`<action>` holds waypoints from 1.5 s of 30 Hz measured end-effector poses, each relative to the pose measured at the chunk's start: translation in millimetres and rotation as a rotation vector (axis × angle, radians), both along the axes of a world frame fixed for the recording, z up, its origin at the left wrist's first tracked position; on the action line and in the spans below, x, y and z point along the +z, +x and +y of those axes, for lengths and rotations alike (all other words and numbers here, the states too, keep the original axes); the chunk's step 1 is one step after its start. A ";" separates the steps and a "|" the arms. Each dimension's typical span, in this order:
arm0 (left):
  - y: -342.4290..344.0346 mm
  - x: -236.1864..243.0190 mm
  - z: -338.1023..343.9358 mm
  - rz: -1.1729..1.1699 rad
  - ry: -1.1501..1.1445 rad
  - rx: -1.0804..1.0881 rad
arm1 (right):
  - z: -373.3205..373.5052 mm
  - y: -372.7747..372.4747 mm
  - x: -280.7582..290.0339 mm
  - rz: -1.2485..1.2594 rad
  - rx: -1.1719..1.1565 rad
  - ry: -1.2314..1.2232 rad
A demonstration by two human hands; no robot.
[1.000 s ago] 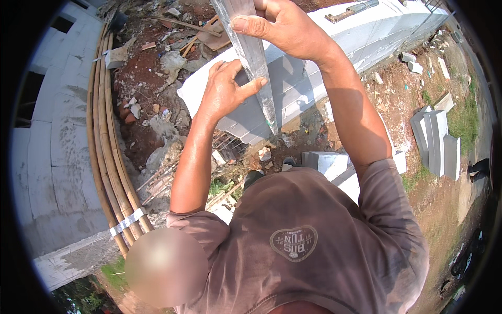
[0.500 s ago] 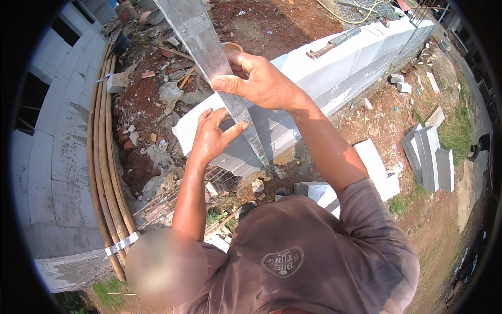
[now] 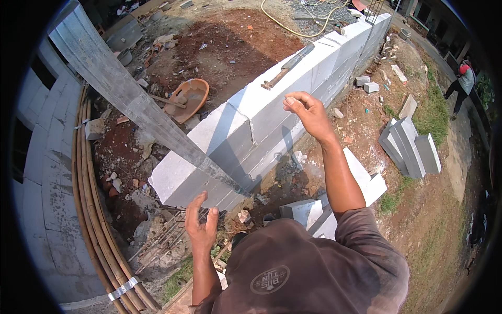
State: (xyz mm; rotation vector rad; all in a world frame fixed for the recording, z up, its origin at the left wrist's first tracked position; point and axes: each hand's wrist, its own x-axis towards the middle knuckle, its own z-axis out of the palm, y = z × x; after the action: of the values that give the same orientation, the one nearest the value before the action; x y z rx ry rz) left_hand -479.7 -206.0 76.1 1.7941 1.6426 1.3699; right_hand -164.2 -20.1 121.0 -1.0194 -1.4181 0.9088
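Observation:
A long flat metal bar (image 3: 141, 107) stands tilted at the near end of a low wall of pale blocks (image 3: 219, 133); neither hand touches it. Below the bar and close to the wall's lower near edge is my left hand (image 3: 201, 225), with fingers and thumb apart and nothing in them. My right hand (image 3: 314, 118) hovers over the wall's right side, its fingers curled in toward the thumb, and I see nothing in them. On the wall top beyond that hand lies a hammer (image 3: 287, 67) with a grey handle and a rusty head.
An orange basin (image 3: 191, 99) sits on rubble past the wall. Bamboo poles (image 3: 89, 193) run along a block wall (image 3: 57, 204) at left. Loose blocks (image 3: 408, 146) and cut pieces (image 3: 303, 212) lie at right. A person (image 3: 463, 86) stands far right.
Both hands have let go of the metal bar. My right hand has moved right and my left hand lower. The bar's upper part appears farther left, and the view has shifted.

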 end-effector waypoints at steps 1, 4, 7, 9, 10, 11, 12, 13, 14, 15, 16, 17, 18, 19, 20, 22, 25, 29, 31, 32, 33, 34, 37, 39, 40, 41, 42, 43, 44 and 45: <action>-0.4 -16.7 -14.1 -0.062 -0.120 -0.032 | 1.0 10.4 -4.1 0.024 -0.057 -0.035; -5.8 -79.9 -41.3 0.087 -0.415 -0.013 | 0.1 37.6 -19.2 0.063 -0.208 -0.135; -27.3 -156.0 -77.8 0.163 -0.692 0.066 | 5.9 47.5 -33.3 0.074 -0.267 -0.165; -60.9 -249.4 -119.0 0.112 -0.858 0.129 | 11.0 50.7 -40.8 0.068 -0.282 -0.164; -69.0 -270.3 -138.1 -0.001 -0.867 0.140 | 16.1 49.8 -40.2 0.056 -0.294 -0.153; -76.9 -288.3 -158.1 -0.109 -0.880 0.144 | 19.9 51.7 -40.2 0.046 -0.315 -0.149; -89.1 -315.8 -185.8 -0.117 -0.803 0.158 | 24.8 52.4 -38.7 0.038 -0.332 -0.142; -103.2 -336.2 -216.1 -0.117 -0.730 0.176 | 30.4 55.2 -37.6 0.049 -0.346 -0.138; -108.6 -344.0 -233.7 -0.137 -0.740 0.197 | 35.3 62.4 -35.3 0.048 -0.372 -0.130; -109.0 -344.3 -248.5 -0.160 -0.803 0.248 | 39.2 67.8 -33.8 0.049 -0.397 -0.123; -109.6 -341.5 -262.6 -0.187 -0.865 0.291 | 40.4 72.5 -34.3 0.052 -0.417 -0.122; -109.2 -337.6 -271.8 -0.213 -0.922 0.348 | 44.0 75.9 -33.4 0.059 -0.433 -0.114; -107.4 -334.5 -279.6 -0.238 -0.971 0.383 | 46.0 80.3 -31.3 0.062 -0.454 -0.104; -103.6 -330.7 -282.5 -0.267 -1.003 0.419 | 47.0 83.4 -32.7 0.063 -0.462 -0.113; -102.9 -328.4 -280.2 -0.294 -1.030 0.447 | 47.8 84.8 -37.0 0.064 -0.472 -0.123; -99.8 -323.9 -270.4 -0.341 -1.069 0.499 | 43.9 81.4 -45.2 0.095 -0.490 -0.157; -98.8 -321.3 -242.1 -0.377 -1.062 0.492 | 34.5 86.1 -74.9 0.096 -0.473 -0.236; -95.8 -308.9 -193.9 -0.449 -0.951 0.427 | 19.0 88.8 -111.8 0.139 -0.490 -0.303; -102.7 -314.2 -188.6 -0.457 -0.834 0.381 | 11.5 89.6 -114.6 0.107 -0.527 -0.355; -110.3 -327.2 -188.7 -0.420 -0.721 0.347 | 12.3 89.7 -115.5 0.084 -0.537 -0.361; -117.4 -331.1 -193.6 -0.375 -0.626 0.312 | 4.7 82.5 -122.1 0.058 -0.531 -0.402; -127.0 -341.5 -182.7 -0.308 -0.643 0.237 | 1.0 91.7 -117.6 0.032 -0.549 -0.350; -142.2 -327.1 -157.5 -0.162 -0.725 0.188 | -15.9 114.0 -112.8 0.029 -0.622 -0.329; -152.5 -336.0 -161.0 -0.161 -0.687 0.242 | -14.2 124.3 -109.9 0.083 -0.650 -0.311; -148.7 -326.7 -158.9 -0.175 -0.759 0.245 | -14.8 130.9 -106.9 0.092 -0.655 -0.294; -143.2 -308.4 -147.3 -0.181 -0.828 0.229 | -13.7 131.7 -102.7 0.060 -0.675 -0.275; -147.9 -305.8 -148.0 -0.189 -0.843 0.247 | -8.1 132.7 -100.0 0.047 -0.694 -0.259; -154.3 -309.0 -156.0 -0.194 -0.853 0.244 | -4.7 139.4 -93.6 0.035 -0.733 -0.234; -183.4 -334.8 -179.2 -0.066 -0.976 0.214 | 0.8 122.1 -77.9 -0.001 -0.738 -0.230; -197.3 -351.5 -183.1 -0.017 -0.999 0.169 | 11.9 137.4 -80.3 -0.078 -0.779 -0.171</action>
State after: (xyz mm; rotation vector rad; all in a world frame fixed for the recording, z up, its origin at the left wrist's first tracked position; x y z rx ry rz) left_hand -677.0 -389.1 -275.4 1.0505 1.9738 0.4124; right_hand -26.8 -8.2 40.6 -1.5913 -0.8773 0.4122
